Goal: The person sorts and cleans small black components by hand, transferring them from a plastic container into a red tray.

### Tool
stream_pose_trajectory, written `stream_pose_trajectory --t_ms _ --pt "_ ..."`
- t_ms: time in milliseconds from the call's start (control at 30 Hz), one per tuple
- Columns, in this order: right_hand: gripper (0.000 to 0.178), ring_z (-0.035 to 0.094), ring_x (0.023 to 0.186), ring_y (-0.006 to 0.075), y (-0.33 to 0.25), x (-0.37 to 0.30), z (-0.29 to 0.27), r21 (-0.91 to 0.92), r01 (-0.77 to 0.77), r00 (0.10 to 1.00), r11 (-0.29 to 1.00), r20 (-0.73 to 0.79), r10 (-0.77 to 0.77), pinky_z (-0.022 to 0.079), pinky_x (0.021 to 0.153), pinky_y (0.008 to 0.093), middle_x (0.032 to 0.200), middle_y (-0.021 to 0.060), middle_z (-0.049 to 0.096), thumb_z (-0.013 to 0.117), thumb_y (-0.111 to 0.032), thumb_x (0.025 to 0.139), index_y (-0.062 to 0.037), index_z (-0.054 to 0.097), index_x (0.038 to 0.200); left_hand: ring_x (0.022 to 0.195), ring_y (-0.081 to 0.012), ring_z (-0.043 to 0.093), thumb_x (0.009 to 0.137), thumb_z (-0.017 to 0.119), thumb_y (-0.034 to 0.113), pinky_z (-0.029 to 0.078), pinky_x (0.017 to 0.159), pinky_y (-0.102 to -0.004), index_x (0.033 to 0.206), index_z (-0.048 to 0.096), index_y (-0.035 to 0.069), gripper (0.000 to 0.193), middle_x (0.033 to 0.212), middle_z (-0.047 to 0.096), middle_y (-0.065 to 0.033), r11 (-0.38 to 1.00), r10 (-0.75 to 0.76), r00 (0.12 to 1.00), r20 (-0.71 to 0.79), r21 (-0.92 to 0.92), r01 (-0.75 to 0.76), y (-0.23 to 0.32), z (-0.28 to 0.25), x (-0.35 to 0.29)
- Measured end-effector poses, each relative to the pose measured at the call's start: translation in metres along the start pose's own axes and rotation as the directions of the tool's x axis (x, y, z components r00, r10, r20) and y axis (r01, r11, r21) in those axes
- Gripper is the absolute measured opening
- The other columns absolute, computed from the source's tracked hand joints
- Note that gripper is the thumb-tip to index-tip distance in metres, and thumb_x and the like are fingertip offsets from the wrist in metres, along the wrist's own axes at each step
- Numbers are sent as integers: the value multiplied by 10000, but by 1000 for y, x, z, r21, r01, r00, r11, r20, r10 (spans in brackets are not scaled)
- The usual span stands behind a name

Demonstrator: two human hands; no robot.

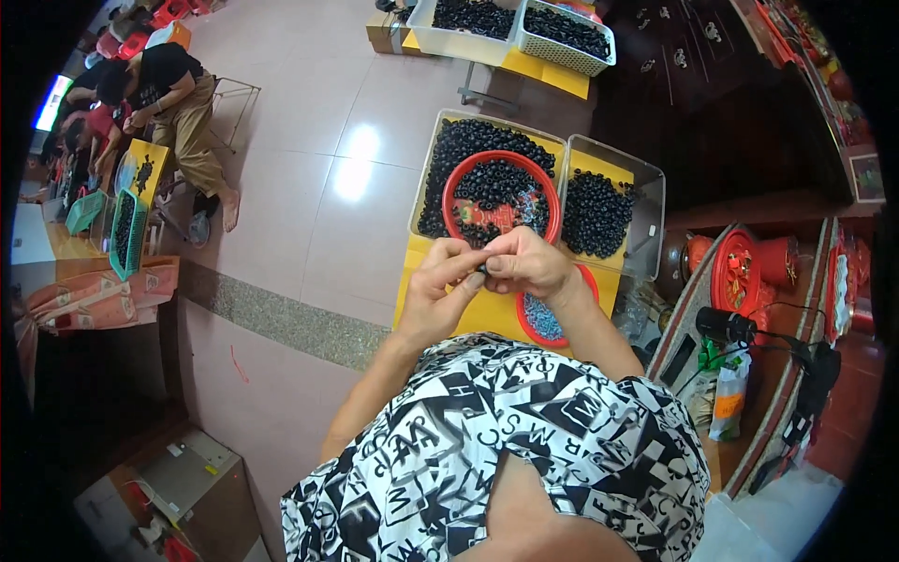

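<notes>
Closely, a small black ring (484,269) is pinched between the left hand (440,290) and right hand (526,265), just before the red bowl (501,161); fitting seems underway, so steady alignment is judged needful. Beyond, glossy round black rings are heaped in clear bins (646,201).

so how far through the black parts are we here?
Done: can't say; the right tray holds black pieces and the lower red dish small bluish bits, but whether these are finished is unclear. In hand: the left hand and right hand meet on one small dark piece at the fingertips. Left: plenty, going by the red bowl and the left tray, both heaped with black pieces.
</notes>
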State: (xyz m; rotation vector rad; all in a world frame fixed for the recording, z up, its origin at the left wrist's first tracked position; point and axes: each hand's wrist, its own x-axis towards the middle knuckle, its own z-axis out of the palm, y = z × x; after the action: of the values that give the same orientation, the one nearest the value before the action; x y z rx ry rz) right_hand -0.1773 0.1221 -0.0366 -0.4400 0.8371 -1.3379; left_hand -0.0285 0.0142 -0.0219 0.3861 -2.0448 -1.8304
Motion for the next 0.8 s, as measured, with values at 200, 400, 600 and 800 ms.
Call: stream_pose_trajectory --t_ms 200,400,600,800 --pt "236 514 600 62 -14 -32 46 -152 170 962 974 -187 -197 385 496 157 705 14 569 667 -195 771 13 598 857 798 -125 509 755 596 -41 423 667 -217 965 609 -18 212 921 511 -82 935 58 994 -94 -344 -87 29 8 -10" --pt "131 552 667 82 -17 -52 74 -481 381 825 790 -209 -525 466 573 191 835 58 585 630 13 757 35 583 878 784 -123 520 747 601 -52 437 657 -227 959 602 -31 213 896 548 -89 972 173 982 -76 -149 -183 50 10 -15" --pt "105 551 734 74 -21 -62 88 -552 375 794 745 -224 -566 464 639 204 793 25 583 601 18 774 20 591 879 716 -171 550 702 605 -94 457 600 -249 937 596 -34 243 853 558 -122 910 407 911 -74 123 -396 64 14 -15" --pt "134 560 792 81 -31 -67 96 -629 352 754 693 -247 -608 469 710 212 824 29 590 598 49 745 20 591 876 704 -211 562 677 584 -119 462 600 -270 900 574 -36 238 814 553 -133 886 441 895 -62 191 -423 72 15 -10"
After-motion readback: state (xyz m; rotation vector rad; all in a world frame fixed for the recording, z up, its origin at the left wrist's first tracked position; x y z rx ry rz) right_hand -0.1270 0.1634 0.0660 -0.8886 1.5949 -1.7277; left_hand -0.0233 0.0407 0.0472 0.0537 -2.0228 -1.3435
